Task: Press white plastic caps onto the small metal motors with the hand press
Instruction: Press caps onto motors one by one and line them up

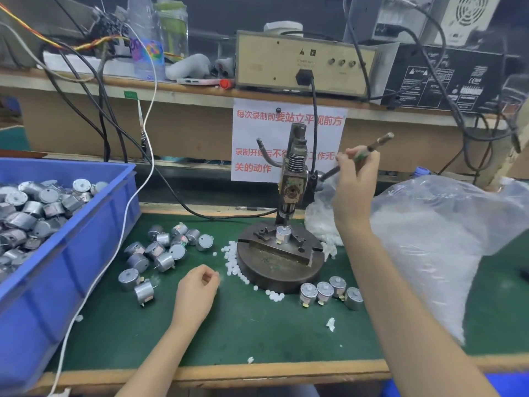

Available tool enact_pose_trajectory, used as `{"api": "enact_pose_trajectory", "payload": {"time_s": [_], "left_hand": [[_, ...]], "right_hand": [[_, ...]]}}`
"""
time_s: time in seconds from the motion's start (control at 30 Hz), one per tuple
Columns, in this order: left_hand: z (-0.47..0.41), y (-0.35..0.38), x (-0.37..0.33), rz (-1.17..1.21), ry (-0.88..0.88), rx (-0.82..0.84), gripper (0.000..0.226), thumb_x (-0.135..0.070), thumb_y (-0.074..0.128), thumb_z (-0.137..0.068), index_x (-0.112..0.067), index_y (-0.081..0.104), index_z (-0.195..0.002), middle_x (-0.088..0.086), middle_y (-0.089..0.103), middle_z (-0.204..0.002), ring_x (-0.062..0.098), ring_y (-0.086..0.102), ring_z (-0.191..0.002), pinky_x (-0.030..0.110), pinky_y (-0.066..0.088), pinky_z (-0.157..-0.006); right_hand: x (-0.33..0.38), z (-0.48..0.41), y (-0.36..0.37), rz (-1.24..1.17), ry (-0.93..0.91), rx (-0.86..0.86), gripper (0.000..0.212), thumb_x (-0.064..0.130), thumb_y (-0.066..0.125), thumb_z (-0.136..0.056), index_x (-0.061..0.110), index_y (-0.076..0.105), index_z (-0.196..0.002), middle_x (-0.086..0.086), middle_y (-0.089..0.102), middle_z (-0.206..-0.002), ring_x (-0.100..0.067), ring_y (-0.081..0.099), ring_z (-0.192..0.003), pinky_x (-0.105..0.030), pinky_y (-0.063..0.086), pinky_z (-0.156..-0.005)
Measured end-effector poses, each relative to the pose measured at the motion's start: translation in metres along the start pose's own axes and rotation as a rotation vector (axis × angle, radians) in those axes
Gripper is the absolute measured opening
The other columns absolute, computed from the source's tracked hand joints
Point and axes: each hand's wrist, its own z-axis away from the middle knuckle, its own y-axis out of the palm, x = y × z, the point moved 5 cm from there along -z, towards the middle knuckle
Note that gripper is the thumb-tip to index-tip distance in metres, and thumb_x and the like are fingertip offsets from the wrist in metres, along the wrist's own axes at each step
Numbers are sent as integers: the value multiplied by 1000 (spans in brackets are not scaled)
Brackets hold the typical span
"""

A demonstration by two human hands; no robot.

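Observation:
The hand press [294,179] stands on a round metal base [274,270] on the green mat. A small metal motor [283,234] sits in the fixture under the ram. My right hand [356,179] grips the press lever [380,141], which points up to the right. My left hand [200,285] rests on the mat left of the base, fingers curled and pinching a small white cap, beside a scatter of white plastic caps [232,262]. Several motors [163,250] lie loose at the left. A row of motors [329,292] stands in front of the base.
A blue bin [86,230] full of motors fills the left side. A clear plastic bag [446,239] of white caps lies at the right. Cables cross the back of the bench, below a shelf with power units [303,64]. Paper scraps [330,323] dot the mat.

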Motion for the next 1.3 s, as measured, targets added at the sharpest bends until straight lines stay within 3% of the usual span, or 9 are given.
{"api": "enact_pose_trajectory", "payload": {"time_s": [0.17, 0.3, 0.37, 0.5, 0.6, 0.7, 0.9, 1.13, 1.3], "left_hand": [[2, -1, -3, 4, -12, -5, 21, -13, 55, -87, -14, 55, -66, 1, 57, -66, 26, 60, -72, 40, 49, -70], [2, 0, -4, 11, -12, -4, 23, -11, 55, -86, -15, 54, -63, 1, 56, -63, 25, 56, -66, 37, 47, -65], [2, 0, -3, 1, -11, 3, 23, -12, 55, -86, -16, 54, -64, 3, 56, -64, 22, 52, -63, 34, 44, -62], [3, 0, -4, 0, -7, 1, 22, -13, 55, -87, -15, 53, -65, 2, 55, -65, 25, 57, -69, 35, 45, -66], [2, -1, -3, 13, -17, -8, 23, -13, 56, -86, -15, 52, -63, 1, 54, -64, 27, 60, -73, 36, 45, -67], [1, 0, -3, 11, -19, -9, 25, -14, 56, -86, -18, 52, -62, -1, 53, -63, 27, 60, -73, 36, 45, -67], [0, 0, -3, 2, -2, -3, 26, -13, 56, -86, -18, 51, -62, 0, 53, -64, 26, 59, -71, 37, 46, -68], [1, 2, -6, -77, 68, -9, 20, -14, 56, -87, -15, 53, -67, 0, 54, -68, 13, 49, -64, 16, 31, -56], [7, 5, -14, -242, 179, 24, 15, -15, 53, -89, -12, 54, -75, -6, 46, -72, 13, 46, -65, 22, 27, -57]], "right_hand": [[3, 0, 4, -31, 11, -11, 13, 1, 46, -92, 13, 41, -94, 6, 45, -83, 15, 48, -64, -5, 41, -68], [-18, 8, -4, 22, 6, -71, 34, 4, 47, -89, 19, 40, -119, 2, 50, -114, 1, 51, -101, -4, 41, -82], [-49, 20, -9, 111, 165, -98, 40, 6, 47, -90, 15, 40, -128, -2, 48, -125, -7, 49, -105, -6, 41, -81], [-127, 57, 0, 589, 506, 285, 41, 18, 48, -91, 7, 48, -130, -10, 55, -125, -21, 53, -108, -26, 43, -84], [-144, 68, 16, 791, 391, 563, 50, 33, 54, -90, 9, 47, -134, -11, 48, -136, -28, 42, -126, -38, 35, -104], [-149, 65, 26, 922, 342, 692, 54, 40, 53, -91, 15, 42, -138, -8, 36, -145, -28, 29, -133, -38, 26, -108], [-136, 66, 22, 1088, 97, 591, 41, 43, 59, -87, 20, 60, -121, -7, 53, -120, -27, 38, -115, -34, 32, -93], [-114, 93, -15, 1039, 23, 569, 41, 43, 64, -83, 18, 64, -115, -1, 59, -105, -22, 45, -107, -26, 25, -87], [-100, 131, -31, 863, -80, 785, 46, 31, 71, -81, 16, 60, -123, 3, 60, -100, -17, 43, -97, -25, 33, -87]]}}
